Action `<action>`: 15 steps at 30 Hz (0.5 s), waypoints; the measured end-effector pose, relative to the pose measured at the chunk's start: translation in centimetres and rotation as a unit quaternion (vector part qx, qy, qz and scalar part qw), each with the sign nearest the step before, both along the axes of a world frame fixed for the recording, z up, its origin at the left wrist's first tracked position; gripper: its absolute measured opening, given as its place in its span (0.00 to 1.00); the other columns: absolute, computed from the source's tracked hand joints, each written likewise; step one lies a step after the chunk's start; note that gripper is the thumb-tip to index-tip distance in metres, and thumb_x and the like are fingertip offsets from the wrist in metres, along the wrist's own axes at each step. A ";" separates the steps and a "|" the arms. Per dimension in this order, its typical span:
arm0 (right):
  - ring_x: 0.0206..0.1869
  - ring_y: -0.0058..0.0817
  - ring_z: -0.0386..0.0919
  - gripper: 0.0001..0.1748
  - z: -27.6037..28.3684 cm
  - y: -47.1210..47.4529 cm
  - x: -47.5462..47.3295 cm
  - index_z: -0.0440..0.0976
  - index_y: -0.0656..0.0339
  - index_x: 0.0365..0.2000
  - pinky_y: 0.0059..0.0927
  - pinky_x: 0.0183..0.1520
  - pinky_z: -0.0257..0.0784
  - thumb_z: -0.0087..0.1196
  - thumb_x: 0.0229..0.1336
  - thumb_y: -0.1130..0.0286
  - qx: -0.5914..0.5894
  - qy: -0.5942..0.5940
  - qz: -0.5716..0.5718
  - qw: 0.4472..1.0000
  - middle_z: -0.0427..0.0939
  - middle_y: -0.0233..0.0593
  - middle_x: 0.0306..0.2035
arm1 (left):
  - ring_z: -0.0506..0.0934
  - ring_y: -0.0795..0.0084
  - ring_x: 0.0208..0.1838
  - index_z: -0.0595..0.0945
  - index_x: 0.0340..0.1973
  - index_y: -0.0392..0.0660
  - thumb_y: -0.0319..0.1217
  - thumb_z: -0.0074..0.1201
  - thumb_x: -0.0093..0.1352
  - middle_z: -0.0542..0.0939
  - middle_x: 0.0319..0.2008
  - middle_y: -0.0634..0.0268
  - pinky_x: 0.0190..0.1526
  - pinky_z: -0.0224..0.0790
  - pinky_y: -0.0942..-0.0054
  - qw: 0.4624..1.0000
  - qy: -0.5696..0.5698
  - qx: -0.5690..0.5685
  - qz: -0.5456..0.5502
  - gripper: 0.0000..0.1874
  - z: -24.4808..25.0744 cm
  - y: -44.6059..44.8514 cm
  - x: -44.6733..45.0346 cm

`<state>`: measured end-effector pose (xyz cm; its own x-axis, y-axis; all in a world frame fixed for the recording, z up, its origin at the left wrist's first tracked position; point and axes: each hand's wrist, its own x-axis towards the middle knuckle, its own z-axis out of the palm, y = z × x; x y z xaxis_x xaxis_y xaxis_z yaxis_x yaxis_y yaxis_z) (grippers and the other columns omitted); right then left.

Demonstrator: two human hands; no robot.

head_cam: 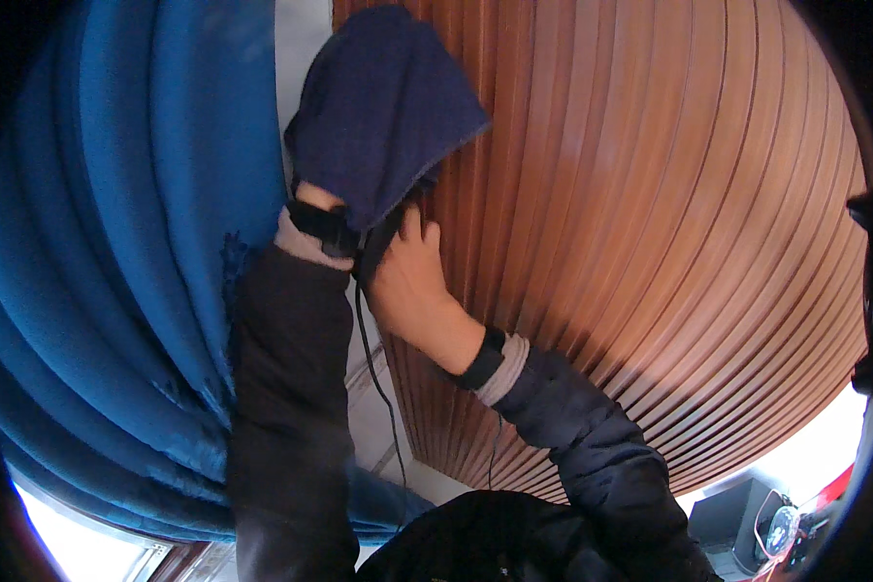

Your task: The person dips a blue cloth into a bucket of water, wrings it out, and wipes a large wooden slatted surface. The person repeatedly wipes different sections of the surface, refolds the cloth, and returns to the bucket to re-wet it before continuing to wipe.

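A dark navy cloth (389, 109) is draped over my left hand, hiding its fingers. Only the wrist side of my left hand (319, 195) shows below the cloth's edge, above a black wrist strap (327, 227). My right hand (415, 291) is at the lower edge of the cloth, fingers curled around a dark fold that seems to be part of it. Its fingertips are partly lost in shadow. Both hands are raised in front of a brown slatted panel (626, 182).
On the left hangs a blue gathered curtain (116, 182), close along my left sleeve. A thin black cable (378, 382) runs down from my left wrist. At lower right are a dark grey box (731, 520) and a clear round object (782, 529) with wires.
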<state>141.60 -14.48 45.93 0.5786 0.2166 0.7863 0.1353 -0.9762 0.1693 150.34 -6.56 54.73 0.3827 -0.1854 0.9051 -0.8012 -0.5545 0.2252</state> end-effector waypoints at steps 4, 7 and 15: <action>0.60 0.54 0.58 0.28 -2.9 1.6 -2.0 0.77 0.63 0.48 0.52 0.53 0.58 0.61 0.42 0.65 -0.004 0.060 0.017 0.998 0.66 0.51 0.59 | 0.71 0.51 0.61 0.75 0.57 0.40 0.38 0.63 0.61 0.75 0.57 0.50 0.67 0.57 0.58 1.000 -0.012 0.014 0.007 0.29 -0.9 0.7 -0.1; 0.61 0.52 0.58 0.29 -5.0 2.6 -4.8 0.76 0.60 0.50 0.54 0.56 0.57 0.63 0.44 0.63 0.043 0.131 0.056 0.989 0.66 0.50 0.58 | 0.71 0.50 0.61 0.75 0.57 0.40 0.37 0.63 0.61 0.75 0.56 0.50 0.66 0.57 0.57 1.000 -0.017 0.021 0.007 0.29 -1.7 0.8 -0.3; 0.60 0.52 0.58 0.29 -9.8 -0.6 -9.6 0.74 0.55 0.53 0.55 0.56 0.56 0.64 0.47 0.63 0.126 0.199 0.019 0.972 0.64 0.48 0.59 | 0.71 0.50 0.60 0.76 0.56 0.39 0.37 0.63 0.60 0.76 0.56 0.49 0.66 0.57 0.57 0.998 -0.035 0.050 0.001 0.29 -8.4 0.2 -3.2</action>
<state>132.04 -15.12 36.12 0.8431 0.0730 0.5328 0.1773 -0.9731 -0.1472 147.10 -6.39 46.32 0.3188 -0.2761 0.9067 -0.8120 -0.5729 0.1111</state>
